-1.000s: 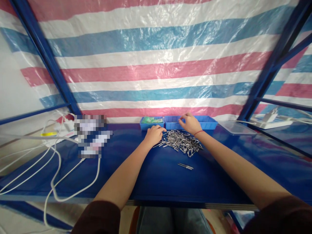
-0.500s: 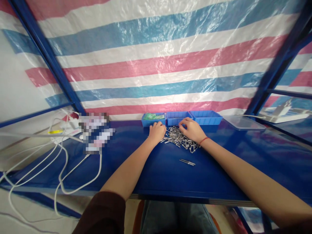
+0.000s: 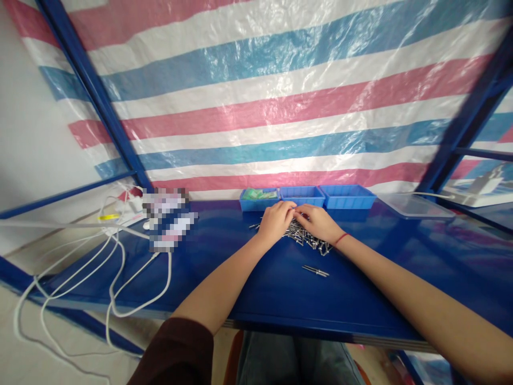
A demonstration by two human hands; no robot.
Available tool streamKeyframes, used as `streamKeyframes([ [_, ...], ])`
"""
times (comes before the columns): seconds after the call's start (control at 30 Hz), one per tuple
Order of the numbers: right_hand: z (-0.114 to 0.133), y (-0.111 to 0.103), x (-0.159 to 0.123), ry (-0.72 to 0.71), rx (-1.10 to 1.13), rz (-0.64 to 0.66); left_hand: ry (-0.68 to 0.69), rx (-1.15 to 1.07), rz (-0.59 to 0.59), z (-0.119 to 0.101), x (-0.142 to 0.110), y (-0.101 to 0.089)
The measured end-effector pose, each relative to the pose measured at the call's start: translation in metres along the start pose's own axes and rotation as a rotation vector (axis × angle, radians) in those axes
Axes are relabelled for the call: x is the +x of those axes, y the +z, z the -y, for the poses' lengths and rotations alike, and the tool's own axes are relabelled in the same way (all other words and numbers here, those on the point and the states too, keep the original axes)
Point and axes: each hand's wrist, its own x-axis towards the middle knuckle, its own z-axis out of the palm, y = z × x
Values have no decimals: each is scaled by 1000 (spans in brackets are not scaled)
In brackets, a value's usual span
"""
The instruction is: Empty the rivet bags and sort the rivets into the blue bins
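A pile of thin silver blind rivets lies on the blue table, partly covered by my hands. My left hand is over the pile's left side, its fingers bent and drawn together. My right hand, with a red string at the wrist, rests over the right side with thumb and fingers pinched. The fingertips of both hands meet above the pile's far edge; whatever is between them is too small to make out. Nearer to me, a few separate rivets lie side by side.
Behind the pile stand three blue bins: a left bin with green packets, a middle bin and a right bin. A clear plastic lid lies to the right. White cables and a power strip occupy the left.
My left hand has moved right, across the pile, until its fingertips meet those of my right hand. The view has shifted slightly; the separate rivets still lie on the table.
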Motion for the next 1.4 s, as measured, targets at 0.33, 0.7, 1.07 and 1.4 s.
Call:
streamKeyframes([
  [0.33, 8, -6, 1, 60, 254, -121, -104, -325, -149, -1, 2, 2],
  [0.7, 9, -4, 3, 25, 341, -110, -4, -278, -205, -5, 3, -5],
  [1.07, 1, -3, 6, 134, 414, -234, -32, -219, -131, 7, 3, -2],
  [1.4, 17, -20, 0, -65, 123, -192, 1, -197, -16, 15, 3, 2],
])
